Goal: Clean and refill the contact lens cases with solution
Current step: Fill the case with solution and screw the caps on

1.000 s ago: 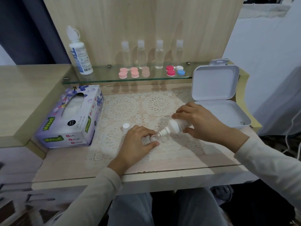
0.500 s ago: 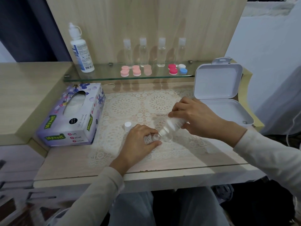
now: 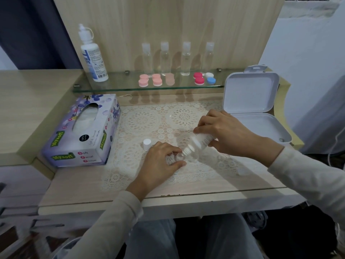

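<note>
A pale wooden bench (image 3: 74, 187) with a lace mat (image 3: 141, 120) under glass is sitting before a wood-panelled wall. The left hand's (image 3: 158, 165) fingers (image 3: 173, 150) are curling round a small clear lens case (image 3: 172, 158), pinning it on the mat. The right hand's (image 3: 229, 135) fingers (image 3: 200, 128) are gripping a small white solution bottle (image 3: 202, 140), tipping it so its nozzle is pointing down at the case, almost touching it. I cannot tell whether liquid is running. A white cap (image 3: 147, 143), probably the bottle's, is standing just beside the left hand.

This looks like solution going into this one case, either to rinse it or to fill it. The next move is likely calling for a gentle squeeze, then righting the bottle without nudging the case.

Further out, more lens cases (image 3: 156, 81) are waiting on the glass shelf (image 3: 112, 88). A tissue box (image 3: 82, 133) is lying to the left and an open white box (image 3: 252, 98) to the right.
</note>
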Tool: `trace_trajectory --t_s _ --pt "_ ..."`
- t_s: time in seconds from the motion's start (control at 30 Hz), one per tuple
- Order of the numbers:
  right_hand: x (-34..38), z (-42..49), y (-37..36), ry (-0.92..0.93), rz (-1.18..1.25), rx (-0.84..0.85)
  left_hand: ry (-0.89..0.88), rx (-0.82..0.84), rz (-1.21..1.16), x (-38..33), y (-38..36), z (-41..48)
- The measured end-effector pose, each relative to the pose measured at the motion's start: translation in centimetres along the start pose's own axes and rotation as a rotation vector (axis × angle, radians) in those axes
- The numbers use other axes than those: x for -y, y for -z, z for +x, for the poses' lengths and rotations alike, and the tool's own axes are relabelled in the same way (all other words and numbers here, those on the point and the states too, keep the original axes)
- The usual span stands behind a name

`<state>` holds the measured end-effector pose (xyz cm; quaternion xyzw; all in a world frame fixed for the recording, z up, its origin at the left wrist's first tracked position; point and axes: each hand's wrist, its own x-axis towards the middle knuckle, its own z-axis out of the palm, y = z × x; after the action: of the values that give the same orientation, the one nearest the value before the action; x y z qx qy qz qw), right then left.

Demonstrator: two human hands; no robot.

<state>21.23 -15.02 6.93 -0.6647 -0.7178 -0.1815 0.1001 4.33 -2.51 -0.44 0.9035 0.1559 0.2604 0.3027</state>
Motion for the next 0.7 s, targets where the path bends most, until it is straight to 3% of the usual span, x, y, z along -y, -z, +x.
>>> trace_trajectory --t_s 0.27,0.7 --pt "-1.4 -1.5 0.8 -0.1 0.014 0.032 0.015 0.012 -0.005 0.0 0.0 0.0" --pt "-1.6 -2.2 1.0 -0.059 -0.015 0.013 0.021 0.002 -0.006 -0.1 0.1 0.0"
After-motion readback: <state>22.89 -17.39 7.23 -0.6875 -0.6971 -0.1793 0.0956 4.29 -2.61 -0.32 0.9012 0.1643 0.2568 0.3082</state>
